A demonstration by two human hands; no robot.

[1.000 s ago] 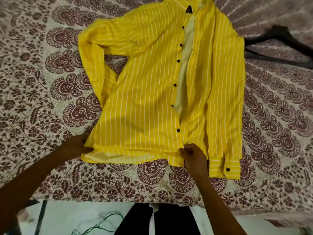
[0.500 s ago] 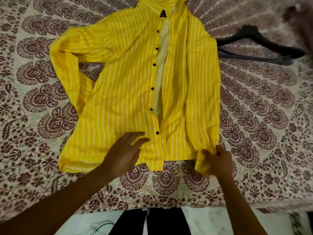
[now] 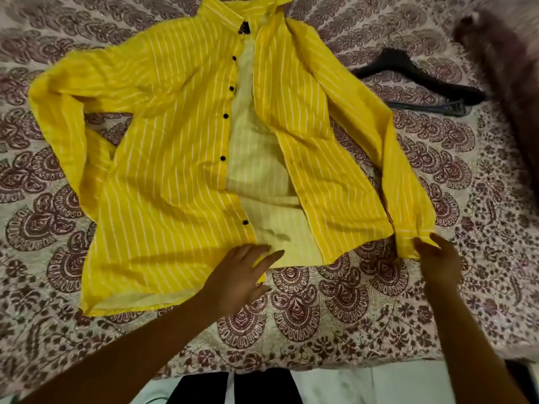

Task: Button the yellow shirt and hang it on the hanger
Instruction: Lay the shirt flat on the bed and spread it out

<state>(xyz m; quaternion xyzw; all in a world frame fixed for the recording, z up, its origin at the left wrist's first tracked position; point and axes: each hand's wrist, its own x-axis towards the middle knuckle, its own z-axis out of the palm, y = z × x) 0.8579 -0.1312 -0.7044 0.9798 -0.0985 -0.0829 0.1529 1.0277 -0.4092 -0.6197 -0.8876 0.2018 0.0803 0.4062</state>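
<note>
1. The cream bedspread [image 3: 320, 310] with its maroon floral print is filling the frame.
2. The yellow white-striped cotton shirt [image 3: 163, 176] is lying face up on it, centre-left. Its front is gaping much wider than half a second ago, with a pale wedge of the inside showing. Nothing is buttoned, so I judge the two front edges will need bringing together again.
3. The black plastic hanger [image 3: 423, 80] is lying at upper right, apart from the shirt.
4. The left hand [image 3: 242, 275] is lying flat on the hem, fingers straight, grasping nothing.
5. The right hand [image 3: 440, 263] is now touching the striped sleeve cuff [image 3: 408, 240] at lower right, fingers spread and released, no longer bunching it.
6. The round black buttons [image 3: 225, 115] are all sitting unfastened.
7. A dark collar label [image 3: 243, 27] is showing; its writing is too small to read.
</note>
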